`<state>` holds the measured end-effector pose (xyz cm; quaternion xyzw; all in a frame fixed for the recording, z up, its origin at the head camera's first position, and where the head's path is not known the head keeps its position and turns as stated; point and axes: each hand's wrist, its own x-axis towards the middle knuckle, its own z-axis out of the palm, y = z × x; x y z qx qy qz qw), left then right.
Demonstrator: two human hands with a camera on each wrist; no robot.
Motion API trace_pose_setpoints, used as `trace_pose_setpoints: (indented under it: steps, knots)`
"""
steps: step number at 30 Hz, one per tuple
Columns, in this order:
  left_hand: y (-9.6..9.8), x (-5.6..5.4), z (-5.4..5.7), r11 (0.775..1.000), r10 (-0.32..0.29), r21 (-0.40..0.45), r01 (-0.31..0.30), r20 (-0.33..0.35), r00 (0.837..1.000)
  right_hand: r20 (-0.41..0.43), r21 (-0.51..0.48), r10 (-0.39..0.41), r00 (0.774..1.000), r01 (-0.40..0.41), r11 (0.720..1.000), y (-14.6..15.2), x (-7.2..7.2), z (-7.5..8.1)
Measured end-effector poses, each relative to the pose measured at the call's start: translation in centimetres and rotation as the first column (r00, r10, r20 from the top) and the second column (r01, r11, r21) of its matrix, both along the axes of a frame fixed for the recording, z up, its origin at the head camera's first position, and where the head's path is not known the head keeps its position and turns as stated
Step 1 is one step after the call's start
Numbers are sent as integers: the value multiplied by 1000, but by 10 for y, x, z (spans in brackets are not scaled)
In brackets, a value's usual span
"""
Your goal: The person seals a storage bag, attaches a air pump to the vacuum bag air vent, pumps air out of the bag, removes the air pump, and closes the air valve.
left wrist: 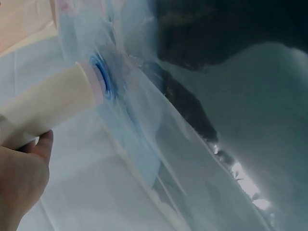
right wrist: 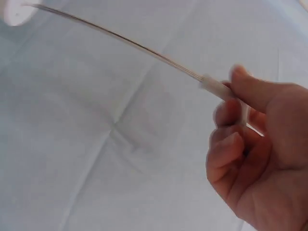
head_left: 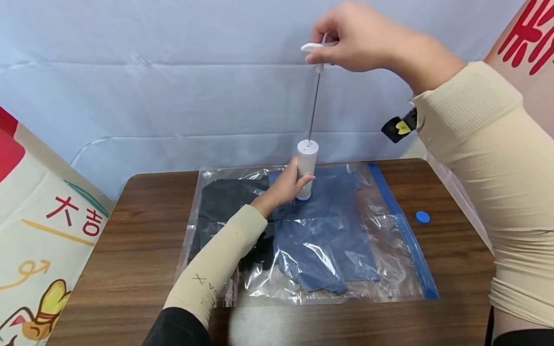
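A white hand pump [head_left: 307,161] stands nearly upright on a clear vacuum storage bag [head_left: 381,230], its blue-ringed base against the bag. My left hand [head_left: 283,185] grips the pump's cylinder low down; in the left wrist view the base ring [left wrist: 103,77] meets the plastic. High above, my right hand [head_left: 357,41] grips the white pump handle [head_left: 312,47], with the thin metal rod [head_left: 315,105] drawn far out of the cylinder. The right wrist view has the fingers curled round the handle's stem [right wrist: 215,87]. Inside the bag lie folded blue cloth [head_left: 324,240] and dark cloth [head_left: 229,197].
A round blue cap [head_left: 422,216] lies on the brown wooden table [head_left: 104,269], right of the bag's blue zip edge [head_left: 404,230]. Behind the table hangs a pale blue cloth [head_left: 173,96]. Printed fabric [head_left: 47,230] borders the left side.
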<state>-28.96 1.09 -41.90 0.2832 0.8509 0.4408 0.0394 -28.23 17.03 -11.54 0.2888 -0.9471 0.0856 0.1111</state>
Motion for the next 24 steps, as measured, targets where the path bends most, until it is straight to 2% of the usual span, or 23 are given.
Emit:
trace_pose_setpoints:
  steps: [3, 6, 9, 12, 18, 21, 24]
  knots:
    - [-2, 0, -1, 1000, 5, 1, -5, -1, 1000, 5, 1, -7, 1000, 7, 1000, -4, 2, 0]
    - [-3, 0, -1, 1000, 7, 2, -7, -1, 1000, 31, 20, 22, 999, -22, 1000, -8, 0, -11]
    - [-3, 0, -2, 1000, 4, 5, -4, 2, 1000, 94, 55, 68, 993, -74, 996, -11, -5, -30]
    - [-4, -1, -3, 1000, 7, 14, -7, 1, 1000, 186, 76, 95, 978, -111, 991, -13, -11, -55]
    - [-1, -2, -4, 1000, -7, 10, 7, 9, 1000, 300, 115, 74, 951, -113, 987, -12, -16, -102]
    - [-1, -2, -3, 1000, -9, 7, 9, 17, 1000, 323, 123, 63, 944, -108, 986, -12, -17, -115]
    - [-2, -1, -2, 1000, 0, 11, 0, 14, 1000, 335, 126, 68, 940, -117, 985, -14, -18, -120]
